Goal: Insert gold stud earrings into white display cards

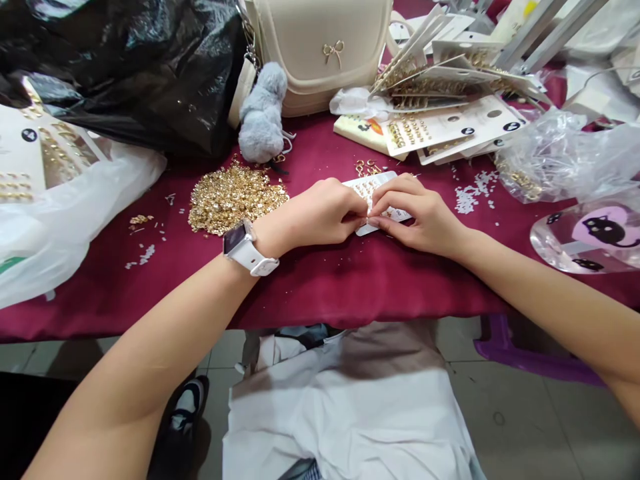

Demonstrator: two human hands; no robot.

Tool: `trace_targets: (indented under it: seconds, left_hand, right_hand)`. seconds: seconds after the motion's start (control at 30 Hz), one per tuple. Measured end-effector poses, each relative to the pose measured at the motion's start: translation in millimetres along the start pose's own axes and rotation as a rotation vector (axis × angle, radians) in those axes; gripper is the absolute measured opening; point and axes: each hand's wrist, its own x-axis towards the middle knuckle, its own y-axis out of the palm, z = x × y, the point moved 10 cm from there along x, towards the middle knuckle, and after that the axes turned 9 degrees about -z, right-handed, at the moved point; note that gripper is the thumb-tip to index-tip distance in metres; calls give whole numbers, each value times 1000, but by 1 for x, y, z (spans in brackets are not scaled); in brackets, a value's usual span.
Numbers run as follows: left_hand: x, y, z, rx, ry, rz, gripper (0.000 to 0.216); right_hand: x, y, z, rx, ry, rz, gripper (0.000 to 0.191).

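Observation:
A small white earring card [367,189] with rows of little gold earrings lies on the dark red cloth, partly covered by both hands. My left hand [323,212], with a white watch [250,250] on its wrist, is closed in a pinch at the card's lower middle. Opposite it, my right hand [417,212] bends over the card's right side, thumb and fingertips drawn together and meeting the left fingertips. Whatever sits between the fingertips is too small to make out. Just behind the card are a few loose gold pieces [367,167]. A heap of tiny gold pieces [233,197] lies beside my left wrist.
Small white bits [475,192] are scattered to the right. Stacked jewellery cards [450,127] and a clear plastic bag [555,157] stand behind them. A cream handbag [320,47] with a grey plush charm [264,113] is at the back. Black [150,73] and white plastic bags [85,213] fill the left.

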Motion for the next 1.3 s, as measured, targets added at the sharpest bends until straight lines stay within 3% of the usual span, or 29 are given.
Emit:
trace_targets:
  seconds: [0.57,0.77,1.13,1.3]
  left_hand:
    - [0,2,-3,70,19,33,20]
    - [0,2,-4,67,24,32,20]
    - [1,1,0,50,0,41,20]
    - [1,3,1,54,-8,56,20]
  right_hand:
    - [-1,3,-4,-8,37,40,9]
    - [-3,4,0,-8,-23,24,8]
    - [7,-6,-6,-72,50,81,7]
    - [6,0,-3,-81,16,120,9]
